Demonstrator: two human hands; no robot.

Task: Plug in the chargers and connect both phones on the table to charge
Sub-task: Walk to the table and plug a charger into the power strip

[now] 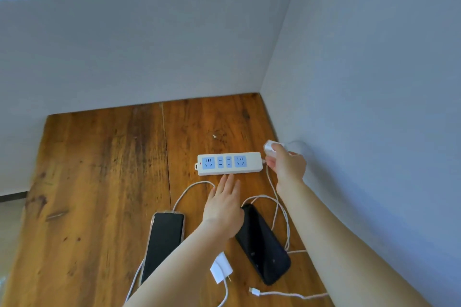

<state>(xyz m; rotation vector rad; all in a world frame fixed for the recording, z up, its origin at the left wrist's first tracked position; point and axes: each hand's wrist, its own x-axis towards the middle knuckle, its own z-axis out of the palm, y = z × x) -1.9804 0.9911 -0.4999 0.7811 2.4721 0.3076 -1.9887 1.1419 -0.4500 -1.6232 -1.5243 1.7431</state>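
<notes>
A white power strip [229,163] with blue sockets lies across the wooden table [99,182]; all its sockets look free. My right hand [287,164] is raised just right of the strip and grips a white charger plug [270,146], whose cable hangs down toward the table. My left hand [224,203] lies flat and open on the table just in front of the strip. A phone in a light case [163,244] lies at the left with a white cable at its top end. A black phone [263,244] lies at the right. A second white charger [220,269] lies between them.
The table stands in a corner, with walls behind [149,45] and at the right [374,82]. White cable loops [282,219] lie right of the black phone, and a loose cable connector [254,291] rests near the front edge.
</notes>
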